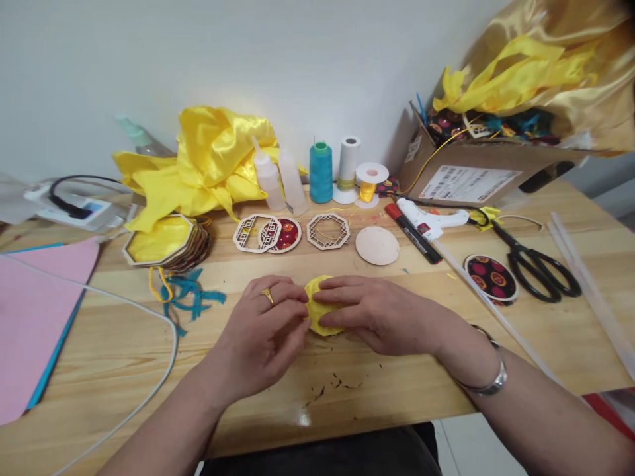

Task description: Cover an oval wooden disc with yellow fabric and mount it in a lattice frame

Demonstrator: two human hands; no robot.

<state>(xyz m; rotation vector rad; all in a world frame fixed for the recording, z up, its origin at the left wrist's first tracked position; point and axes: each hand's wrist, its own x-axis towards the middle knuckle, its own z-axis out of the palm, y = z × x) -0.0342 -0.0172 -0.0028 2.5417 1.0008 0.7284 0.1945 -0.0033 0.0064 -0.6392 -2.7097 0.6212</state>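
Note:
A small yellow cloth-covered piece, roughly round with angled edges, lies low over the table between my two hands. My left hand, with a ring on one finger, has its fingers curled and closed at the piece's left edge; the thumb tip is partly hidden. Across the top of the cloth my right hand lays its fingers stretched out and slightly apart, touching it from the right. Just behind are a pale round disc, an octagonal lattice frame and another lattice frame overlapping a red-patterned disc.
A hot glue gun, a marker, black scissors and a patterned oval disc lie on the right. Stacked octagonal pieces and teal scraps are left. A white cable crosses the table. A cardboard box stands behind.

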